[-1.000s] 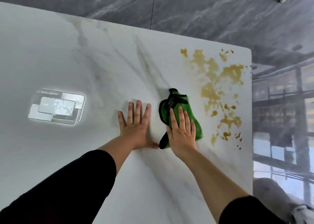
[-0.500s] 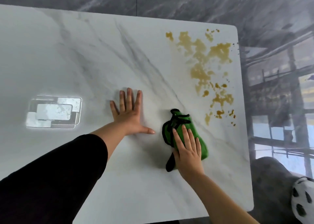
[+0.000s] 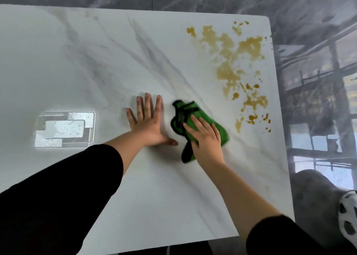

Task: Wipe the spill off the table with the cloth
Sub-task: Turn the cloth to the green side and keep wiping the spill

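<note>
A brownish-yellow spill (image 3: 234,69) spreads in blotches and drops over the far right part of the white marble table (image 3: 96,61). A green cloth with black trim (image 3: 185,113) lies bunched on the table just left of the spill's lower drops. My right hand (image 3: 204,138) presses flat on the cloth with straight fingers, covering its near half. My left hand (image 3: 148,121) rests flat on the bare table right beside the cloth, fingers spread, thumb pointing toward the cloth.
The table's right edge (image 3: 280,119) runs close to the spill, with dark glossy floor beyond it. A bright reflection of a ceiling light (image 3: 64,129) shows on the left. A grey cushion and a black-spotted white object (image 3: 347,222) sit at the lower right.
The cloth and my right hand slid back toward me and away from the spill, then stayed beside my left hand. The view shifted so more of the table's near edge shows.
</note>
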Demonstrator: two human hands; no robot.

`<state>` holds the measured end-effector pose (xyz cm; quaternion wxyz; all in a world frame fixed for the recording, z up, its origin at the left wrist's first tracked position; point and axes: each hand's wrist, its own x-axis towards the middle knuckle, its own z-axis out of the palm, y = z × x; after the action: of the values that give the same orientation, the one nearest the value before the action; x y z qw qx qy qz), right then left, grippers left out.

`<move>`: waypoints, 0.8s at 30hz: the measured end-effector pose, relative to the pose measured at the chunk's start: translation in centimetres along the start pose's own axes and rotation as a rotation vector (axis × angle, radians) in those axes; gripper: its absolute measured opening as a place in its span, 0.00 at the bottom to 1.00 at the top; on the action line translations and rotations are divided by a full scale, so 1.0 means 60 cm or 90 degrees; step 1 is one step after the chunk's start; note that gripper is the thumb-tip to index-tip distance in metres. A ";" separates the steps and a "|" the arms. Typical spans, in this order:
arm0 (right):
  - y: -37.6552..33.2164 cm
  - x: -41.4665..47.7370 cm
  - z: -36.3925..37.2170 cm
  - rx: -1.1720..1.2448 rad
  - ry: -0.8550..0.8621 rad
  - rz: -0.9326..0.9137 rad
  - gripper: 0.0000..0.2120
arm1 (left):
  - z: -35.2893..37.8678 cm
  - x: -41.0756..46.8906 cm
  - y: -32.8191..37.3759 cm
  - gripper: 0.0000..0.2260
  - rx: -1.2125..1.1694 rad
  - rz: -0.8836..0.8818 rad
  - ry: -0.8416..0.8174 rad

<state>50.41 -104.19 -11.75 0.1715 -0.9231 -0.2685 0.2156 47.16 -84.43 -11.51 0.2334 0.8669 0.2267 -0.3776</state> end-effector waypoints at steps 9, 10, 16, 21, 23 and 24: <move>0.060 -0.170 -0.013 0.257 0.031 0.296 0.15 | -0.005 -0.007 0.000 0.69 0.024 0.018 -0.002; 0.057 -0.168 -0.023 0.298 0.066 0.325 0.10 | -0.004 -0.007 0.000 0.69 0.024 0.017 0.000; 0.065 -0.164 -0.110 0.797 0.173 0.502 0.04 | -0.002 -0.005 0.000 0.69 0.019 0.016 0.011; 0.138 -0.184 -0.150 0.927 0.165 0.557 0.08 | 0.002 -0.002 0.000 0.70 0.022 0.010 0.021; 0.166 -0.189 -0.148 0.682 0.081 0.634 0.12 | 0.004 -0.002 0.000 0.69 0.024 0.011 0.024; 0.176 -0.192 -0.144 0.529 0.034 0.662 0.14 | 0.003 -0.002 0.000 0.69 0.024 0.011 0.025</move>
<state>50.32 -120.90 -5.49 0.3934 -0.7945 0.3216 0.3325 46.96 -84.56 -11.55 0.2159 0.8803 0.2169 -0.3626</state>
